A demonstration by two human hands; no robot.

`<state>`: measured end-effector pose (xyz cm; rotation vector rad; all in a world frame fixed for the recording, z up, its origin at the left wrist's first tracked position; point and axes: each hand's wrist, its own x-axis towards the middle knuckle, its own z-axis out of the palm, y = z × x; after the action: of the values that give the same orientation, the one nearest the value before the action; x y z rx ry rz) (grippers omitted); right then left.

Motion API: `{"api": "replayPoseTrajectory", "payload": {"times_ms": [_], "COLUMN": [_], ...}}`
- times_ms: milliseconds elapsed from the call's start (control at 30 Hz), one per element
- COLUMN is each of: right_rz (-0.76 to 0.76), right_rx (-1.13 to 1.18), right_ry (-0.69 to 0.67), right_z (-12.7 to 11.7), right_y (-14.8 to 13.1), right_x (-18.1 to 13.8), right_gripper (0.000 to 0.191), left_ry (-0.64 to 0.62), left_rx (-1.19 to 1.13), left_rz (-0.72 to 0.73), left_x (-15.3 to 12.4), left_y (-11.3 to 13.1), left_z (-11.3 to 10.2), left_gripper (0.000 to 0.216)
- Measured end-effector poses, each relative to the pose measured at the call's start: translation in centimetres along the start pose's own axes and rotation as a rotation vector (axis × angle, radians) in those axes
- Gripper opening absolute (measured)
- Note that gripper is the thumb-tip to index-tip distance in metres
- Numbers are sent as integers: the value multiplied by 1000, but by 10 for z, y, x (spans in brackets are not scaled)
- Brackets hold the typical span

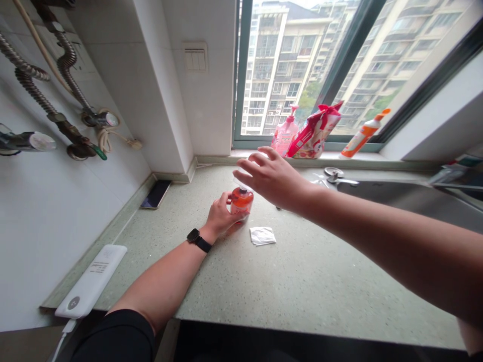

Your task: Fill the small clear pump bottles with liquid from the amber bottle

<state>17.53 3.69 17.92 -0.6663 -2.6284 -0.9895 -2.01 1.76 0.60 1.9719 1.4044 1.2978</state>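
Note:
My left hand point(222, 213), with a black watch on its wrist, is wrapped around a small clear bottle point(242, 198) of orange-red liquid that stands upright on the counter. The bottle has a dark collar and a pale label, partly covered by my thumb. Over the bottle's top reaches my right hand point(266, 173), palm down, with its fingers spread and bent. Something clear or whitish shows at the bottle's top below those fingers; I cannot tell whether they touch it. A folded white tissue point(263, 236) lies just in front of the bottle.
On the speckled green counter point(302, 291) lie a phone point(156, 194) and a white power bank point(91, 281) with a cable. A pink pump bottle point(285, 134), red bag point(315, 131) and orange-white bottle point(364, 136) stand on the sill. The sink point(400, 193) is at right.

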Motion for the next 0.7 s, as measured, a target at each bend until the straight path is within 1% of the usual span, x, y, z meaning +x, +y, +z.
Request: {"api": "replayPoseTrajectory", "payload": {"times_ms": [233,533,700], "right_rz": [-37,-29,-18], "right_rx": [-44,-12,17], "right_ry": [21,29,37], "right_z": [0,2,5], "right_y": [0,1,4], "right_x": [4,1,-5], "right_gripper": [37,38,43], "left_ry": [-5,3,-6], "left_rx": [-4,7,4], "left_rz": [-2,6,2], "left_x": [1,0,0], "left_y": [2,2,1], "left_z": [-1,-1,-1], "left_gripper": [61,60,61]}}
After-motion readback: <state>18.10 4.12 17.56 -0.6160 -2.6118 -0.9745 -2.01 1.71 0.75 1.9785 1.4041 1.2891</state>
